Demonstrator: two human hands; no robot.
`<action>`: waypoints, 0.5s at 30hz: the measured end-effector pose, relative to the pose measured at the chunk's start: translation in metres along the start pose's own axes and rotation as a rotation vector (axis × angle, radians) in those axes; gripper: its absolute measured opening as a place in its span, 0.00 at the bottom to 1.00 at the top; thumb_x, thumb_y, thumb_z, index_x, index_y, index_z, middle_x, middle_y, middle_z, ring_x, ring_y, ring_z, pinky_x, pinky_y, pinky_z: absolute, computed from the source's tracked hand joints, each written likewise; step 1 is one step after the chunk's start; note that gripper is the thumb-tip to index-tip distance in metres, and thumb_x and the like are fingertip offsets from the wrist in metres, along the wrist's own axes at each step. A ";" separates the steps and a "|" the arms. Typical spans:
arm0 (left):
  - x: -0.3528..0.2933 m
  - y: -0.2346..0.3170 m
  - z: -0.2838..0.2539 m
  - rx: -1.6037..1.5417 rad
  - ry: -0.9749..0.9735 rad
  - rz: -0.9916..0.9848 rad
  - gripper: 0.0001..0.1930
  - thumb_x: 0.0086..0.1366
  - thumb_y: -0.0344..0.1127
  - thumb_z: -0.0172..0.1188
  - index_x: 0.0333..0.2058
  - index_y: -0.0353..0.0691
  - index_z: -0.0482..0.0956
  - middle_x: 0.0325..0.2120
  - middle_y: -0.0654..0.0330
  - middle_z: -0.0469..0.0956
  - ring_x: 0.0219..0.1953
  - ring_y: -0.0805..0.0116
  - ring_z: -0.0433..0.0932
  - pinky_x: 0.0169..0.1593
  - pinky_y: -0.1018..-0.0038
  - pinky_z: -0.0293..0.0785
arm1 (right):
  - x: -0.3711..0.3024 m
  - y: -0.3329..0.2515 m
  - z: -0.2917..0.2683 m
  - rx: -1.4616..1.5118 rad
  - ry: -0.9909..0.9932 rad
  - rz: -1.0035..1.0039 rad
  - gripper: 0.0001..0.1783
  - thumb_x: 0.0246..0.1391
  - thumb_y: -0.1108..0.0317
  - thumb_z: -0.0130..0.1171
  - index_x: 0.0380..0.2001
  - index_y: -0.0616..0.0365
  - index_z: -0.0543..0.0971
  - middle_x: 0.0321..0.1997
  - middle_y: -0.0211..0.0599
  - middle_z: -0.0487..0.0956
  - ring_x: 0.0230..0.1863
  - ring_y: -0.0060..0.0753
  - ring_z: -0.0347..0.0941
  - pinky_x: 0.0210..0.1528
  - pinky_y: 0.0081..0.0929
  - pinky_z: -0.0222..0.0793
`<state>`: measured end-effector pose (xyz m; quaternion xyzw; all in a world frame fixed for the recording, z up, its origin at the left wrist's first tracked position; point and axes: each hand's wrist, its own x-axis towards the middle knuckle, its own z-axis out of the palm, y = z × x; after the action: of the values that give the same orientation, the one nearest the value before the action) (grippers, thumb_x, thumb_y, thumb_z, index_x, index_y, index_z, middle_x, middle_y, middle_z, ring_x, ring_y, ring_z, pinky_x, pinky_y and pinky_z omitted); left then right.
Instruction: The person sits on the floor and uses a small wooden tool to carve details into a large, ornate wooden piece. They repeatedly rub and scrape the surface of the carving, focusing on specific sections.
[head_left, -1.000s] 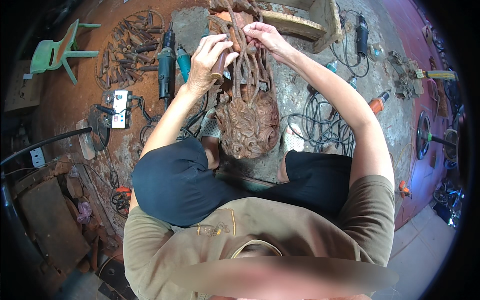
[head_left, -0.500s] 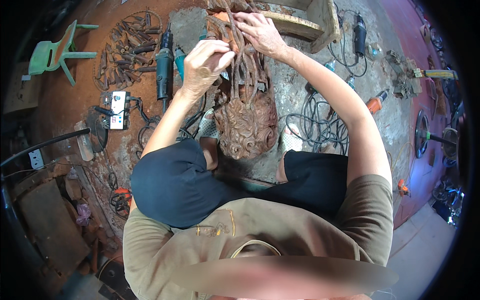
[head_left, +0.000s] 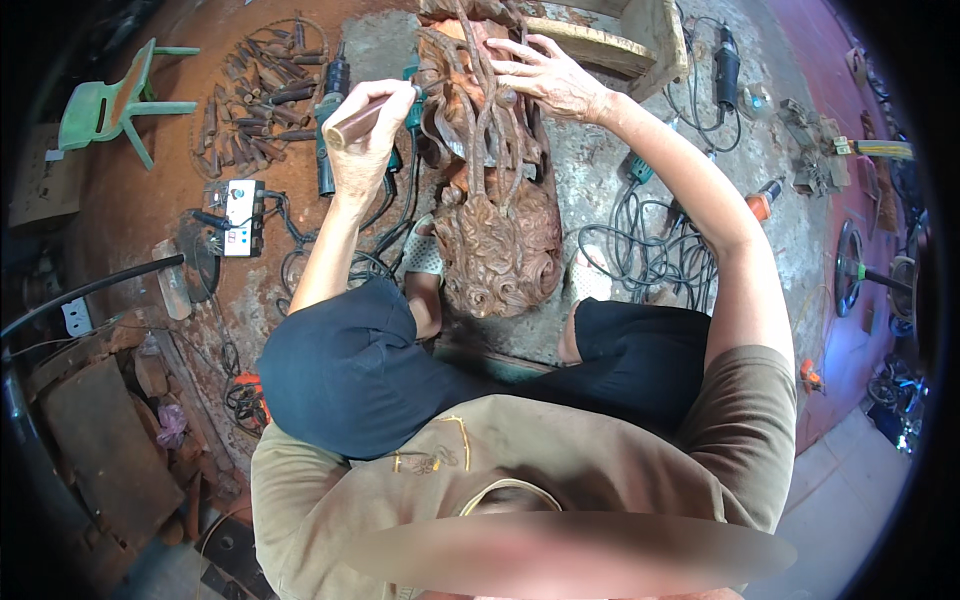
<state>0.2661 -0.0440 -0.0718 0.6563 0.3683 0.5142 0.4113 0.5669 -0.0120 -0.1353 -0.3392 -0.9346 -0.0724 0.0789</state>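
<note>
A brown wood carving [head_left: 498,250], with swirling relief at its near end and long twisted stems above, stands between my feet. My left hand [head_left: 362,150] is closed round the thick wooden handle of a chisel [head_left: 357,125], left of the carving's upper part. The handle's butt points down and left; the blade end is hard to make out past my fingers. On the upper right of the carving lies my right hand [head_left: 550,82], its fingers spread over the stems and touching them.
Many wooden-handled chisels [head_left: 262,95] lie heaped at the left, near a green plastic chair [head_left: 115,105]. A white control box [head_left: 240,218] sits below them. Tangled black cables [head_left: 640,235] and a dark power tool [head_left: 726,75] are at the right. A wooden frame [head_left: 655,45] stands behind.
My left hand has drawn back left from the stems and turned, so the chisel handle now shows. My right hand has shifted slightly right and down, with its fingers more spread.
</note>
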 end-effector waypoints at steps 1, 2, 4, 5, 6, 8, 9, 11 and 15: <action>0.000 0.002 0.003 0.012 -0.005 0.000 0.07 0.61 0.28 0.66 0.38 0.35 0.82 0.33 0.62 0.83 0.37 0.77 0.79 0.42 0.80 0.75 | 0.001 0.001 0.002 -0.037 0.037 0.044 0.28 0.52 0.73 0.52 0.59 0.50 0.70 0.71 0.27 0.62 0.76 0.30 0.45 0.70 0.51 0.46; 0.004 -0.007 0.004 0.114 -0.026 0.166 0.10 0.58 0.25 0.68 0.39 0.35 0.82 0.35 0.59 0.82 0.39 0.74 0.80 0.42 0.79 0.76 | 0.009 -0.001 0.001 -0.074 0.076 0.082 0.30 0.52 0.73 0.52 0.61 0.49 0.68 0.72 0.27 0.60 0.76 0.30 0.45 0.69 0.51 0.46; 0.008 -0.014 0.014 0.220 -0.069 0.279 0.11 0.57 0.28 0.69 0.39 0.36 0.81 0.39 0.57 0.82 0.41 0.70 0.81 0.45 0.76 0.78 | 0.016 0.007 0.013 -0.114 0.122 0.158 0.38 0.50 0.74 0.52 0.68 0.46 0.61 0.74 0.26 0.56 0.76 0.29 0.45 0.69 0.48 0.47; 0.008 -0.016 0.019 0.267 -0.074 0.293 0.11 0.56 0.29 0.70 0.38 0.37 0.81 0.40 0.57 0.82 0.42 0.68 0.81 0.45 0.75 0.79 | 0.018 0.006 0.010 -0.108 0.115 0.153 0.37 0.51 0.73 0.52 0.68 0.48 0.61 0.74 0.29 0.57 0.76 0.29 0.46 0.69 0.47 0.46; 0.007 -0.017 0.023 0.377 -0.086 0.348 0.11 0.55 0.30 0.71 0.36 0.38 0.81 0.41 0.56 0.81 0.44 0.67 0.80 0.46 0.74 0.80 | 0.020 0.005 0.007 -0.102 0.107 0.147 0.36 0.53 0.72 0.52 0.68 0.49 0.61 0.74 0.32 0.57 0.76 0.30 0.47 0.70 0.46 0.44; 0.005 -0.016 0.025 0.508 -0.125 0.433 0.09 0.56 0.30 0.70 0.35 0.38 0.80 0.38 0.57 0.81 0.44 0.68 0.80 0.45 0.75 0.80 | 0.018 0.003 0.006 -0.103 0.096 0.137 0.37 0.52 0.73 0.54 0.68 0.49 0.61 0.74 0.33 0.58 0.75 0.30 0.48 0.70 0.43 0.44; 0.006 -0.014 0.025 0.538 -0.153 0.476 0.08 0.57 0.29 0.69 0.35 0.37 0.81 0.37 0.57 0.81 0.42 0.70 0.81 0.44 0.76 0.79 | 0.013 0.002 0.008 -0.064 0.104 0.141 0.39 0.50 0.75 0.53 0.68 0.48 0.62 0.74 0.30 0.58 0.76 0.29 0.47 0.69 0.44 0.45; 0.006 0.001 0.018 0.249 -0.203 0.128 0.07 0.59 0.29 0.68 0.35 0.36 0.81 0.35 0.60 0.81 0.38 0.73 0.80 0.42 0.77 0.78 | 0.006 0.000 0.011 0.014 0.124 0.150 0.42 0.45 0.79 0.53 0.67 0.44 0.63 0.74 0.23 0.57 0.76 0.26 0.46 0.68 0.46 0.48; 0.028 0.000 0.011 0.048 -0.197 -0.086 0.05 0.62 0.30 0.66 0.35 0.37 0.82 0.32 0.65 0.82 0.33 0.78 0.79 0.40 0.80 0.76 | 0.001 -0.004 0.009 0.037 0.087 0.171 0.37 0.52 0.74 0.55 0.67 0.46 0.62 0.74 0.26 0.59 0.75 0.28 0.49 0.68 0.39 0.47</action>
<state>0.2820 -0.0209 -0.0626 0.6969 0.3664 0.4201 0.4513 0.5628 -0.0131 -0.1440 -0.4128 -0.8991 -0.0630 0.1312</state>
